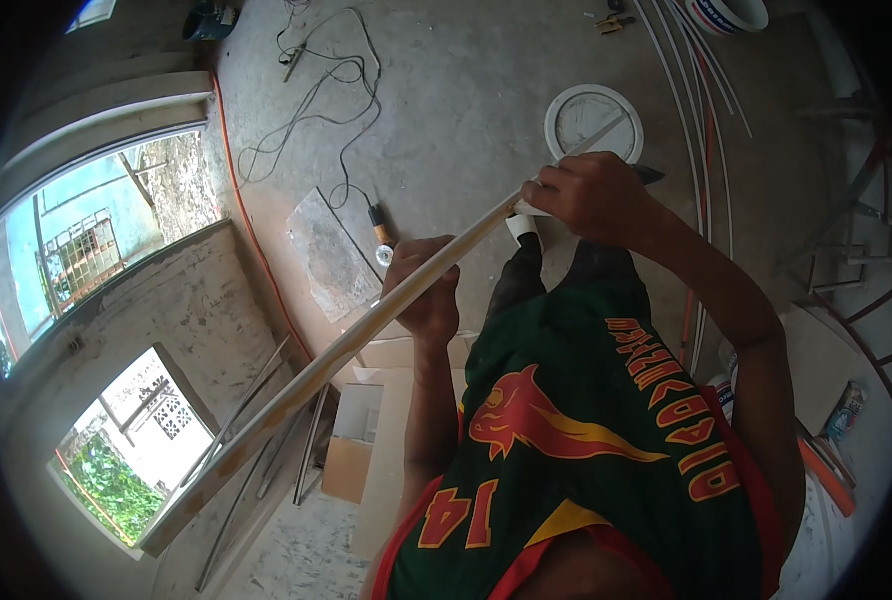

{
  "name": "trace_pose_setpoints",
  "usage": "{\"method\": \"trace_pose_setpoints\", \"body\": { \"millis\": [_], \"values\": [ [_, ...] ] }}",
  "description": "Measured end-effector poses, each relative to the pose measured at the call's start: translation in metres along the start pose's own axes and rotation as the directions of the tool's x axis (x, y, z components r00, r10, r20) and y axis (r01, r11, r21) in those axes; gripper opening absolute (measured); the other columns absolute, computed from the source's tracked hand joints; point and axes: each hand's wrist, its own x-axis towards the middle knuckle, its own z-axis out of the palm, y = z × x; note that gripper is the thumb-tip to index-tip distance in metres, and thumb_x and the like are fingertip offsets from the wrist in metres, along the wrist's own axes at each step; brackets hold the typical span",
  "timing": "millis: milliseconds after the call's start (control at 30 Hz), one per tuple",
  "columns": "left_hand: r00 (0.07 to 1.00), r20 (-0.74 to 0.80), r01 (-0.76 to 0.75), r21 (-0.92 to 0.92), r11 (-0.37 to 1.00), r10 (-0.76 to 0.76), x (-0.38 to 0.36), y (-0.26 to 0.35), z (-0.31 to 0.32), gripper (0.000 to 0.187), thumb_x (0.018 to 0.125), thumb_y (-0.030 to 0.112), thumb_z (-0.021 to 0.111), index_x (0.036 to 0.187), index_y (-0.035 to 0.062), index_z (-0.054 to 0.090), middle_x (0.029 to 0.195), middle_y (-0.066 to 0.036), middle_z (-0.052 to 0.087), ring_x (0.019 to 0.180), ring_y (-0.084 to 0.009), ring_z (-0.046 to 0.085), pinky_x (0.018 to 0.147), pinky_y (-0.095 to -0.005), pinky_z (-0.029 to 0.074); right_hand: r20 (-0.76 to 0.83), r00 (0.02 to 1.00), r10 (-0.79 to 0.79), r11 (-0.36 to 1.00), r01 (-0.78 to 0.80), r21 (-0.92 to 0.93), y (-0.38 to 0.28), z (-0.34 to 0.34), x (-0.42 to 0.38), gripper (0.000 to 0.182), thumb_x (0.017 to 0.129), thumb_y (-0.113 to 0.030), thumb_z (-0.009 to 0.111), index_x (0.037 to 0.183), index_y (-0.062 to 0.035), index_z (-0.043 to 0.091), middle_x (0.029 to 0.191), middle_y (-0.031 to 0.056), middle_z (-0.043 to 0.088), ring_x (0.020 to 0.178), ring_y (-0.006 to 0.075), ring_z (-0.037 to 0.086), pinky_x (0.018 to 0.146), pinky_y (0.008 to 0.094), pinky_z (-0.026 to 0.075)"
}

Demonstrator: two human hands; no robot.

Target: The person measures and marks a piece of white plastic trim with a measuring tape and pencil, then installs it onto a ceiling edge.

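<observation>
A long, narrow pale strip with brown patches along its face runs diagonally across my body, from the lower left up to the upper right. My left hand is wrapped round it near the middle from below. Further up, my right hand closes over the strip, near its upper end. Past those right fingers, a thin pale length crosses over a round white lid on the floor. A dark pointed shape shows just beside my right hand; I cannot make out what it is.
A black cable lies tangled on the concrete floor, by a flat grey board. An orange cord runs along the left wall. Several long thin rods lie at right, near a white bucket. Cardboard lies lower left.
</observation>
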Motion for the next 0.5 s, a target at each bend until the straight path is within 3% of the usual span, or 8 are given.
{"method": "trace_pose_setpoints", "body": {
  "millis": [500],
  "values": [
    [0.999,-0.034,-0.012,0.034,0.999,0.013,-0.008,-0.013,0.007,0.015,0.081,0.012,0.065,0.085,0.0020,0.055,0.086,-0.015,0.064,0.073,-0.0189,0.059,0.065,-0.0285,0.048,0.014,1.000,-0.001,0.999,0.001,0.039,0.019,0.021,-0.013,0.012,0.075,-0.015,0.059,0.086,-0.0101,0.061,0.065,0.0021,0.056,0.059,0.0165,0.060,0.050,0.0301,0.049]
  ]
}}
